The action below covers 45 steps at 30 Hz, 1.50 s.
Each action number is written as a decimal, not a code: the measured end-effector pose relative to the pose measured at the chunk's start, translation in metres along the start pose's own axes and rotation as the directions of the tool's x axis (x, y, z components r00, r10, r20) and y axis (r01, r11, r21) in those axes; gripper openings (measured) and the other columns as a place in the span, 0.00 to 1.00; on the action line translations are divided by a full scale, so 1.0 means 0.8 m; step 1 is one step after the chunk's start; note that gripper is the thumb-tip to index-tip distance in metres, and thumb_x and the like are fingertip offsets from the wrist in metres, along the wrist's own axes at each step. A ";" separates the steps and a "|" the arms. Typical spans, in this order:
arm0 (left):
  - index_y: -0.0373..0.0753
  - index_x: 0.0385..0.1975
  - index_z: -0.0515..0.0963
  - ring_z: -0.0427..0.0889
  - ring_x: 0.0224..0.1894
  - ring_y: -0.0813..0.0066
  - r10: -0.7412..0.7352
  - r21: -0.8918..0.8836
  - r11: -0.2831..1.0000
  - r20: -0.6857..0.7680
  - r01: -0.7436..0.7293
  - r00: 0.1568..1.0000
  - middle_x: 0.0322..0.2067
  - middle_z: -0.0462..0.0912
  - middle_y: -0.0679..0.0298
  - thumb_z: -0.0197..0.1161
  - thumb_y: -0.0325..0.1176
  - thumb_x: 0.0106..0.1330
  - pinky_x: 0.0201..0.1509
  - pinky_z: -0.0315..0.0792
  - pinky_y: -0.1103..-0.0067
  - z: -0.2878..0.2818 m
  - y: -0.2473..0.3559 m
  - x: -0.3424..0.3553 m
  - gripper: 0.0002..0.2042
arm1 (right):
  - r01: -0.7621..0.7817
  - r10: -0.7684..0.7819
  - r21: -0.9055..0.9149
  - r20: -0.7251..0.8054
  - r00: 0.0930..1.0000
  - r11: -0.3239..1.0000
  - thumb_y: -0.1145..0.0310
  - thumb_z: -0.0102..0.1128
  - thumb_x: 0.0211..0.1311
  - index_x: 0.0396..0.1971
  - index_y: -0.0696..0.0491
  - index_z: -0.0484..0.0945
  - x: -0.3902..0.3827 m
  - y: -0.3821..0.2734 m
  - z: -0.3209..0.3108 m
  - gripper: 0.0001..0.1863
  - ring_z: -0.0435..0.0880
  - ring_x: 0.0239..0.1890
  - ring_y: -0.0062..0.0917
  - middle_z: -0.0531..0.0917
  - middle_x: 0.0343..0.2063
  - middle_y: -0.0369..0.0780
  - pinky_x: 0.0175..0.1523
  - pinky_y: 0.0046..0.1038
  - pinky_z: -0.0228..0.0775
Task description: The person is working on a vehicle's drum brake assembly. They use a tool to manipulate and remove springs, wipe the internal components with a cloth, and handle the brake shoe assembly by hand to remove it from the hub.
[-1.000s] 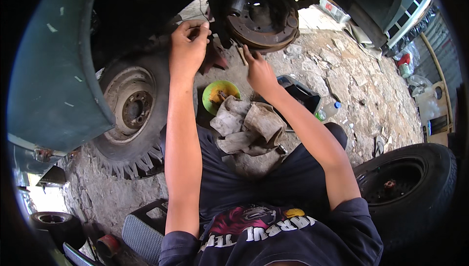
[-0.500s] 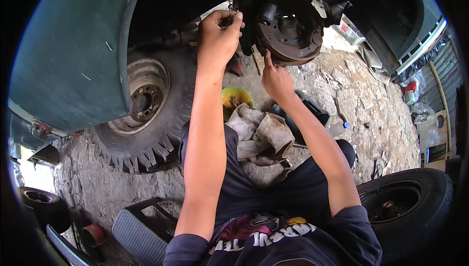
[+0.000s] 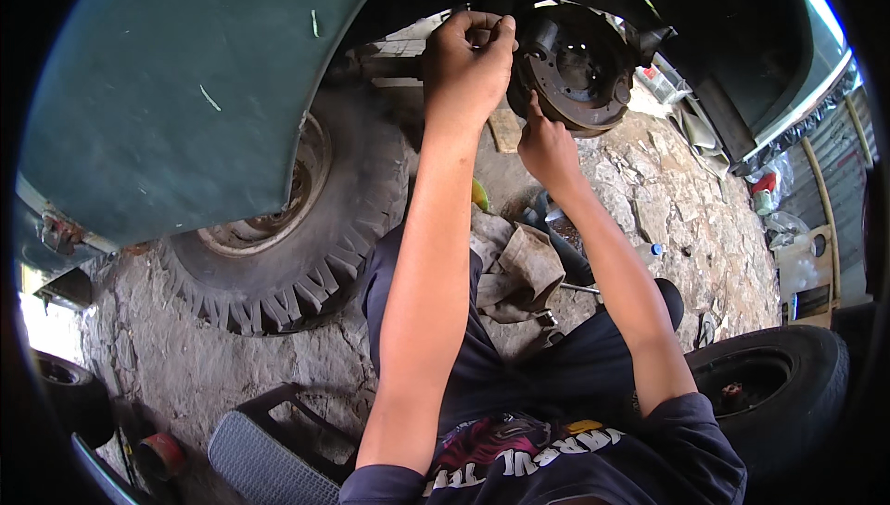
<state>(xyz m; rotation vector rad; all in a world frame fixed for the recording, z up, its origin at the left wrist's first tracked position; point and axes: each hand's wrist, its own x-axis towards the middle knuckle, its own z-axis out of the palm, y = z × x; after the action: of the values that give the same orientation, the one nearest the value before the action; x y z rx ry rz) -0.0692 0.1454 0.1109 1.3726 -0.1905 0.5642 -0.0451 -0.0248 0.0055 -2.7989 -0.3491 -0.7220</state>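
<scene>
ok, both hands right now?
Left hand: closed, thumb and fingers pinched; can't tell if holding anything.
Right hand: index extended to the brake, other fingers curled; any grip can't be told.

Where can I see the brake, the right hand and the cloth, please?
Brake (image 3: 577, 71): head view, near the centre of its round face.
Right hand (image 3: 550, 146): head view, on the back of the hand.
Cloth (image 3: 530, 260): head view, on the folds at its middle.

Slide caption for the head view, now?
Right hand with a finger at the brake, left hand raised beside it.
</scene>
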 end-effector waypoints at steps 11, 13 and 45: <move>0.37 0.34 0.80 0.77 0.26 0.84 -0.081 -0.020 0.996 0.144 0.084 0.986 0.26 0.82 0.68 0.65 0.38 0.65 0.32 0.71 0.84 0.003 0.016 -0.014 0.10 | -0.120 0.120 0.080 0.005 0.993 0.989 0.73 0.46 0.57 0.65 0.56 0.62 -0.001 -0.017 0.001 0.32 0.82 0.26 0.53 0.81 0.21 0.58 0.34 0.50 0.75; 0.35 0.34 0.79 0.76 0.25 0.84 -0.035 0.143 0.990 0.173 0.010 0.984 0.25 0.81 0.68 0.64 0.38 0.65 0.31 0.70 0.83 0.009 0.013 -0.022 0.11 | -0.149 0.146 0.077 0.038 0.989 0.986 0.72 0.46 0.57 0.65 0.56 0.62 0.000 -0.017 0.014 0.32 0.83 0.28 0.53 0.81 0.22 0.58 0.36 0.50 0.75; 0.30 0.30 0.81 0.82 0.25 0.76 0.014 0.631 0.765 0.183 -0.129 0.983 0.23 0.85 0.59 0.63 0.32 0.62 0.32 0.73 0.80 -0.010 -0.080 0.045 0.09 | -0.206 0.218 0.187 -0.048 0.975 0.961 0.73 0.52 0.57 0.64 0.54 0.65 -0.040 -0.035 0.018 0.31 0.81 0.25 0.52 0.80 0.20 0.55 0.34 0.50 0.74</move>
<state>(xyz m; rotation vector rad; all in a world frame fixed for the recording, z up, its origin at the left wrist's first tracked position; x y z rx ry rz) -0.0089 0.1567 0.0693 2.1003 -0.1947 0.6044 -0.0739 -0.0002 -0.0180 -2.5820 -0.0936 -0.6969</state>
